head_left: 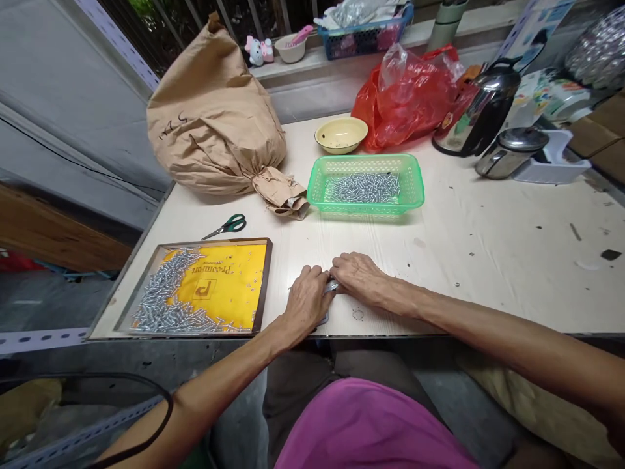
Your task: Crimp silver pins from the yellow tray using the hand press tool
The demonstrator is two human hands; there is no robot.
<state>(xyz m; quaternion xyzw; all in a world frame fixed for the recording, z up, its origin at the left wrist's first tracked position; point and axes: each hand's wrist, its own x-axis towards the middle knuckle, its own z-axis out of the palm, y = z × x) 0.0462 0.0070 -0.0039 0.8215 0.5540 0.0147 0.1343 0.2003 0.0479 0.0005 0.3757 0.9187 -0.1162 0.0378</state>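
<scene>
Near the table's front edge my left hand (308,296) is closed around a small shiny metal piece (332,285). My right hand (360,277) touches its other side with curled fingers, close against the left. What the fingertips pinch is mostly hidden. Left of the hands lies a shallow tray (267,280) with a yellow lining and many small silver metal parts (163,293). Beyond the hands stands a green plastic basket (364,208) holding more small silver parts (364,187).
Green-handled scissors (234,223) lie behind the tray. Farther back are a large brown paper sack (215,117), a cream bowl (340,135), a red plastic bag (405,98), a kettle (481,107) and a metal pot (510,153). Small bits of debris dot the right side.
</scene>
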